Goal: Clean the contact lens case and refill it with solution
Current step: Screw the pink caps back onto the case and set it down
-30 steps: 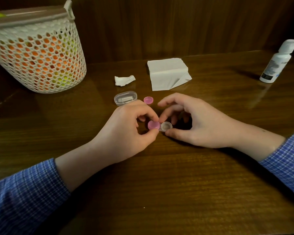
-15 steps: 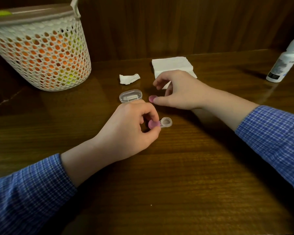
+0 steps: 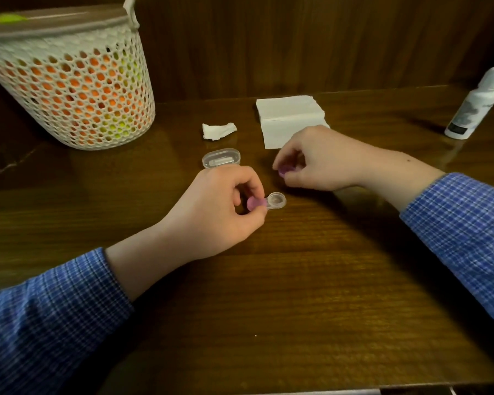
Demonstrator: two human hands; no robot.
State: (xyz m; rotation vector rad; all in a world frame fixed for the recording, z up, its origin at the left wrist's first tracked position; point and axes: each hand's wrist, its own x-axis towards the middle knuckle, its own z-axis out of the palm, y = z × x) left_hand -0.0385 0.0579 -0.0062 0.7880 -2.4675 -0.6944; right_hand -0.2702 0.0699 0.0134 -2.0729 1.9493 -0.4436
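Note:
A clear contact lens case (image 3: 275, 201) rests on the wooden table (image 3: 297, 295). Its left well carries a pink cap (image 3: 253, 203); its right well is uncovered. My left hand (image 3: 217, 212) pinches the capped end between thumb and fingers. My right hand (image 3: 317, 159), just right of and behind the case, holds a second pink cap (image 3: 283, 170) in its fingertips above the table. The white solution bottle (image 3: 474, 109) stands at the far right edge, cap on.
A clear oval box (image 3: 221, 158) lies just behind my left hand. A crumpled tissue scrap (image 3: 218, 130) and a folded white tissue (image 3: 290, 115) sit farther back. A white mesh basket (image 3: 69, 81) stands at the back left. A wooden wall closes the rear.
My right hand left the case, reached back to the loose pink cap on the table, picked it up and brought it nearer the case. My left hand kept its hold.

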